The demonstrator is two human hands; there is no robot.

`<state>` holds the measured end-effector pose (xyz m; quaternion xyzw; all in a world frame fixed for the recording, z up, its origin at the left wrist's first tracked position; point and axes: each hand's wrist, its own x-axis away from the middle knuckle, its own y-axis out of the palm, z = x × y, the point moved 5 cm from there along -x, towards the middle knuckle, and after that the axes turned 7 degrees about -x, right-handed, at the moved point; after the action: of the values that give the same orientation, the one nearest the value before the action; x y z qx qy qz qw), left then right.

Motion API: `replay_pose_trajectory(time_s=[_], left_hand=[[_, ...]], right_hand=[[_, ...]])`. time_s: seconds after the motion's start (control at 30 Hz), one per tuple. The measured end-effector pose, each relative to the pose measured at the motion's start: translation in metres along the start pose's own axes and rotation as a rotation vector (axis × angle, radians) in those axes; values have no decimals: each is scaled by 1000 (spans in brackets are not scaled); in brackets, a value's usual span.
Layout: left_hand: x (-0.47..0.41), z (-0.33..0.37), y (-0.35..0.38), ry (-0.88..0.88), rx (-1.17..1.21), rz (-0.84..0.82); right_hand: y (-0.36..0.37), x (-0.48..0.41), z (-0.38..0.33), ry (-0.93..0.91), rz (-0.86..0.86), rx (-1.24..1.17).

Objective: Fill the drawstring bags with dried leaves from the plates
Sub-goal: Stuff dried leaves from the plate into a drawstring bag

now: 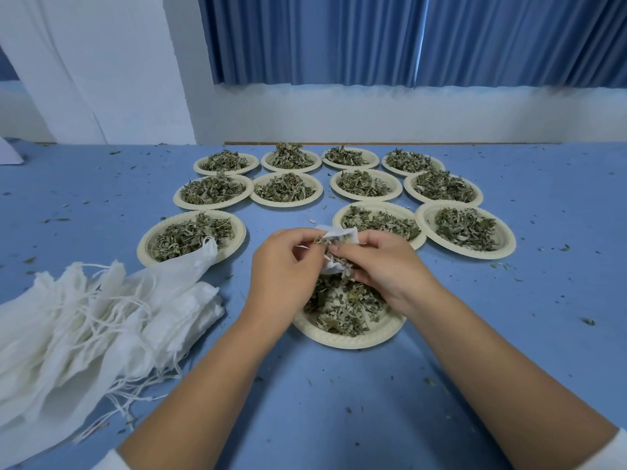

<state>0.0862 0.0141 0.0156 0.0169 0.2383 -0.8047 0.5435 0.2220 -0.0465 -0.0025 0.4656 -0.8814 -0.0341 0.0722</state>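
Seen at a blue table (339, 418) flecked with leaf crumbs. Nearest, set on it: a round, cream paper plate (339, 341) with a ridged rim, holding a mound of crumpled grey-green dried leaves (342, 310). Held in the air just above that plate: a small white bag (339, 236) of thin, gauzy cloth, with leaves at its mouth. Pinched at the top edge by the curled fingers of the left hand (285, 262); gripped round the lower part by the right hand (383, 262), with a clump of leaves pressed against the cloth. Piled to the left: a loose pile of bags (84, 320), flat, white and fibrous, strings tangled, with one draped over the rim of a leaf-filled left plate (146, 245). Laid out beyond in rows: ten more cream plates, each with its own heap of leaves. Hung farthest back: pleated blue curtains (407, 39) above a white wall.
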Motion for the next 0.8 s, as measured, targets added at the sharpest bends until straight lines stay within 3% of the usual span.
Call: replay_pose_trajectory(time_s=[0.23,0.33,0.43,0.5,0.67,0.8], left_hand=[[16,19,10,338,-272,-31],[12,14,7,254,-285,18],[2,4,-3,106,-212,56],[-2,-2,-7,13,-122,56],[-4,-7,-11,-70,-41,85],[-3,-9,-9,-71,-35,84]], right_hand=[[-3,0,-9,-266,130,486],[-2,0,-6,-205,76,456],[3,2,0,45,-134,36],[0,3,-2,117,-153,-61],[-12,3,-13,-109,60,230],[-8,7,-19,-300,96,369]])
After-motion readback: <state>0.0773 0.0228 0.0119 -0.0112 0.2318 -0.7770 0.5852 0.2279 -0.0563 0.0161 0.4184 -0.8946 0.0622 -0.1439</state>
